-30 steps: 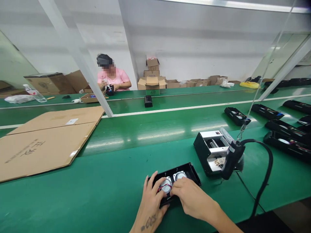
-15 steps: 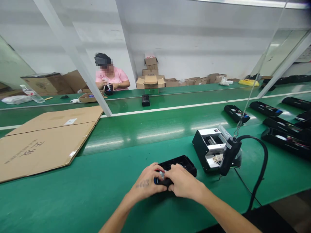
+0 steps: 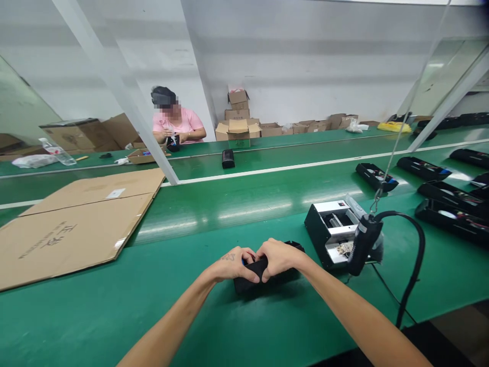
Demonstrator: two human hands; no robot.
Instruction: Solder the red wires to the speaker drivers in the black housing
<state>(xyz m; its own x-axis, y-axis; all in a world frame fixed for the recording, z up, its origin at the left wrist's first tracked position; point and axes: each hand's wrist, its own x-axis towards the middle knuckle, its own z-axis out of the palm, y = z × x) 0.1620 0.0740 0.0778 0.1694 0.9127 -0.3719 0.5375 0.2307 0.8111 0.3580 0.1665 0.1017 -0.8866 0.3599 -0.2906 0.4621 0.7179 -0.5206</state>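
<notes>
The bare left hand [image 3: 237, 261] and the bare right hand [image 3: 278, 255] are close together, both clamped on the near wall of a long black plastic case [image 3: 246, 286]. The case sits on the smooth green surface [image 3: 114, 306], right in front of the person. The thumbs press on the outside and the fingers curl over the top edge — maybe so the wall is squeezed from two sides and the case cannot slide. The hands cover most of the inside, so I cannot tell what the fingertips touch. A small bit of blue [image 3: 243, 261] shows by the left hand — too little to name.

Just to the right is a boxy black and silver metal machine [image 3: 320, 237], likely put there to be easy to reach. A thick black stick-shaped tool [image 3: 362, 250] hangs by it from a metal hook [image 3: 375, 203], probably so it is quick to grab. Its tip is hard to make out.

On the left lies a big flat brown cardboard sheet [image 3: 87, 219], cut off at the edge of view. Off to the right are more long black cases [image 3: 435, 220], some cut off too.

Far back, a co-worker in a pink top [image 3: 185, 121] holds something dark, too small to tell.
</notes>
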